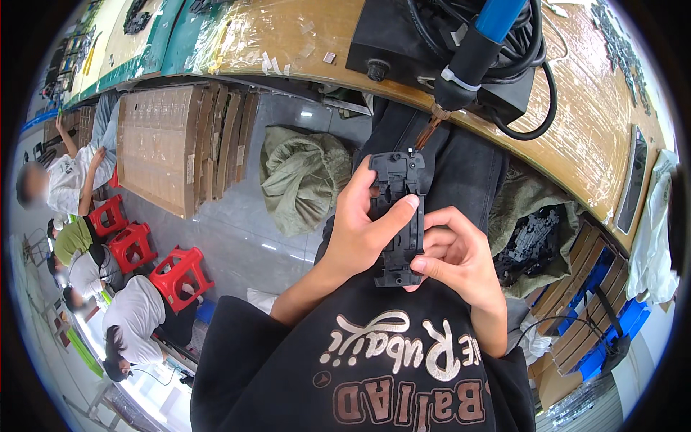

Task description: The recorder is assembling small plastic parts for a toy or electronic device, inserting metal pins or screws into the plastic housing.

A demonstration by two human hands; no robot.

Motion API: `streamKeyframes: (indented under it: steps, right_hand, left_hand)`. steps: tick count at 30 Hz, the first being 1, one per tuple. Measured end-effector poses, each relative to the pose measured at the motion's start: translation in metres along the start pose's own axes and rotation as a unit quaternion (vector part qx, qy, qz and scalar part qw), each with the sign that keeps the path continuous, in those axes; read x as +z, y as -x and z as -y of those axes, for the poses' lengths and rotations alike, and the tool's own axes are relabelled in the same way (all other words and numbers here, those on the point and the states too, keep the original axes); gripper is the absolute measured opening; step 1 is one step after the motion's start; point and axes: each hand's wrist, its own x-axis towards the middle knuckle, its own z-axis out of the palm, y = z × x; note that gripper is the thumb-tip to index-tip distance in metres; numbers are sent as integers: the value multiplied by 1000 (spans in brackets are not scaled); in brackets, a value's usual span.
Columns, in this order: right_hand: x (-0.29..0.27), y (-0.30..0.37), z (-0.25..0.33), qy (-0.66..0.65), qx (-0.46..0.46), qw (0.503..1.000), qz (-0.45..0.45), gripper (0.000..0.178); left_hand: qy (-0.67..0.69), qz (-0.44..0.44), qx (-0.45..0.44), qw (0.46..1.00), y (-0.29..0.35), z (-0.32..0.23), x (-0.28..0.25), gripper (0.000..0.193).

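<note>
A long black moulded plastic part [398, 248] with ribs, slots and small posts is held over my lap. My left hand [363, 234] grips it from the left side, the thumb lying across its upper face. At its lower right edge my right hand [461, 263] is closed, thumb and bent fingers against the part; whether a small piece sits between them is hidden. Just above the part's top end is a blue-handled soldering-iron-like tool [461, 75], its copper-coloured prongs pointing down. The prongs' tips are close to a small post there; I cannot tell whether they touch.
A black box with a knob [392, 61] and coiled cable stands on the worn wooden table [288, 43]. Sacks [306, 180], one with dark parts [533, 234], stand below. Stacked cardboard [162, 147], red stools [180, 277] and several people [140, 317] are at left.
</note>
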Motion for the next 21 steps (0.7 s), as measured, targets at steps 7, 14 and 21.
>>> streamKeyframes:
  steps: [7, 14, 21]
  right_hand:
    - [6, 4, 7, 4, -10, 1000, -12, 32]
    - [1, 2, 4, -2, -2, 1000, -10, 31]
    - [1, -2, 5, 3, -3, 1000, -12, 30]
  left_hand:
    - [17, 0, -21, 1000, 0, -3, 2, 25]
    - [-15, -1, 11, 1000, 0, 1, 2, 26]
    - [-1, -11, -19, 1000, -3, 0, 1, 27]
